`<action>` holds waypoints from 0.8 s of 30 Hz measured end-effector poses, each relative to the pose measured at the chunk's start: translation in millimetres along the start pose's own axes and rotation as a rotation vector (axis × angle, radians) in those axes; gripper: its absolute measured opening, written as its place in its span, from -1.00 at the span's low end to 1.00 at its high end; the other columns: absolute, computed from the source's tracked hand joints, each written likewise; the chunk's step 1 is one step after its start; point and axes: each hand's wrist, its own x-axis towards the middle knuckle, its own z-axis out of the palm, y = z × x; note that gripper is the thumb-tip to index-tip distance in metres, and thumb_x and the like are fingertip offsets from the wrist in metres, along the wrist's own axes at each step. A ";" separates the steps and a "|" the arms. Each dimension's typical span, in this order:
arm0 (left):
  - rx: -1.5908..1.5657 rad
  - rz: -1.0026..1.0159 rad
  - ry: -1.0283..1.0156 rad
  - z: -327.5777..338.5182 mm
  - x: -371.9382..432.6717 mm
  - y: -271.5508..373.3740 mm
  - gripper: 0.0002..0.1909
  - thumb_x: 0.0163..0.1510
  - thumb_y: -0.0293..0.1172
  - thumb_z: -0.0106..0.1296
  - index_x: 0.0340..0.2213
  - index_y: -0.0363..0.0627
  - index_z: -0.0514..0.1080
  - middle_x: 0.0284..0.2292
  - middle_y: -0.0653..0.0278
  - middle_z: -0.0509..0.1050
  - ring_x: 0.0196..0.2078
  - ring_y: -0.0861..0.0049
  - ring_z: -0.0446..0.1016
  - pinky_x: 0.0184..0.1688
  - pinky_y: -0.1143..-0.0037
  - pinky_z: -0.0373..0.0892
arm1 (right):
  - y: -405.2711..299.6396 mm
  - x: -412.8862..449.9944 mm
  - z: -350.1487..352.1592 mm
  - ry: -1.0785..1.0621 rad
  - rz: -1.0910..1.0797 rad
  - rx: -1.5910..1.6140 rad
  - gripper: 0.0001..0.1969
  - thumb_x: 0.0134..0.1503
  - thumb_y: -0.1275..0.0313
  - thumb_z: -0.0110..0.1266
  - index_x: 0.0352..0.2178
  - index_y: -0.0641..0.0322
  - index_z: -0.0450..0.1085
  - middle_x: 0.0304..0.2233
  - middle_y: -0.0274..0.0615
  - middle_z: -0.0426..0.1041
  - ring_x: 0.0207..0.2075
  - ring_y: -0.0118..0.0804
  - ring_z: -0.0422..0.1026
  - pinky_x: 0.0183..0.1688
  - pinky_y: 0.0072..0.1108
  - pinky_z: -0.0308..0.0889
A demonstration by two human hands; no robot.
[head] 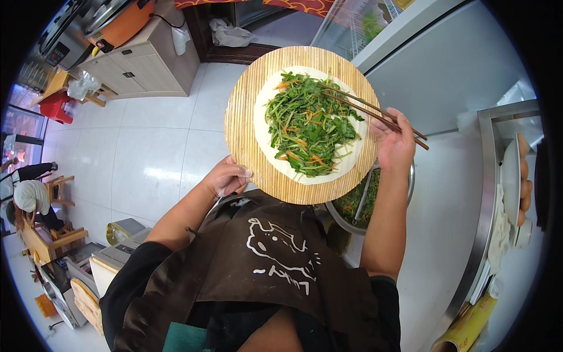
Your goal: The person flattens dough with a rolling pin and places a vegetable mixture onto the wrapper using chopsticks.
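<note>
A round tray of pale reeds (pixel 241 125) is held up before me, its left lower rim gripped by my left hand (pixel 226 176). On it lies a thin round sheet of white dough (pixel 263 145). Chopped green vegetables with orange shreds (pixel 312 127) cover most of the dough, leaving a bare margin. My right hand (pixel 396 143) is at the tray's right side and holds a pair of brown wooden chopsticks (pixel 374 112). The chopstick tips rest at the upper right of the greens. Whether the right hand also supports the tray cannot be told.
Below the tray's right side stands a metal bowl (pixel 411 185) of similar greens with a metal utensil handle (pixel 363 200). A steel-edged counter (pixel 477 207) with eggs (pixel 524 189) runs along the right. A refrigerator (pixel 422 75) stands ahead right, a cabinet (pixel 145 72) ahead left. People sit far left.
</note>
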 end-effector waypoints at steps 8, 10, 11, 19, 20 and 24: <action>-0.028 0.007 -0.034 -5.1 11.7 -3.6 -0.46 -0.06 -0.74 -0.05 0.02 -0.23 0.32 -0.10 0.11 0.48 -0.10 0.38 0.52 -0.03 0.43 0.47 | 2.9 27.2 -31.4 0.041 0.037 0.112 -0.68 0.19 0.38 -0.08 -0.16 0.48 0.35 -0.33 0.02 0.50 -0.29 -0.11 0.54 -0.20 -0.39 0.53; -0.016 0.019 -0.024 5.7 9.5 -0.5 -0.45 -0.07 -0.74 -0.05 0.03 -0.24 0.31 -0.08 0.10 0.47 -0.07 0.36 0.51 0.00 0.39 0.44 | 6.9 23.6 -21.8 0.037 0.071 0.128 -0.72 0.19 0.41 -0.09 -0.19 0.48 0.34 -0.34 0.03 0.50 -0.30 -0.09 0.54 -0.21 -0.36 0.54; -0.003 0.031 -0.018 9.5 8.6 0.5 -0.43 -0.07 -0.74 -0.05 0.05 -0.25 0.29 -0.06 0.09 0.46 -0.05 0.34 0.50 0.03 0.35 0.42 | 8.0 22.1 -19.0 0.038 0.073 0.127 -0.72 0.19 0.41 -0.09 -0.19 0.48 0.34 -0.34 0.03 0.50 -0.30 -0.09 0.54 -0.21 -0.36 0.54; 0.007 0.017 -0.022 5.2 10.6 0.1 -0.40 -0.07 -0.73 -0.03 0.08 -0.26 0.24 -0.04 0.09 0.45 -0.02 0.33 0.48 0.05 0.29 0.40 | -5.1 -8.8 8.8 -0.239 0.094 -0.179 -0.75 0.20 0.38 -0.11 -0.25 0.40 0.37 -0.32 0.03 0.48 -0.34 -0.06 0.54 -0.23 -0.31 0.52; -0.003 0.016 -0.032 4.2 10.5 0.0 -0.39 -0.07 -0.73 -0.03 0.08 -0.26 0.24 -0.04 0.09 0.45 -0.02 0.33 0.48 0.05 0.29 0.40 | -6.5 -6.9 8.5 -0.242 0.095 -0.180 -0.75 0.20 0.38 -0.11 -0.25 0.40 0.37 -0.32 0.03 0.48 -0.34 -0.06 0.54 -0.23 -0.31 0.52; 0.004 0.012 -0.034 5.3 9.8 1.6 -0.40 -0.08 -0.73 -0.02 0.07 -0.26 0.26 -0.04 0.08 0.46 -0.02 0.33 0.48 0.04 0.29 0.40 | -7.3 4.8 6.5 -0.104 -0.003 -0.165 -0.73 0.24 0.37 -0.15 -0.20 0.42 0.34 -0.33 0.03 0.49 -0.36 -0.11 0.54 -0.25 -0.34 0.53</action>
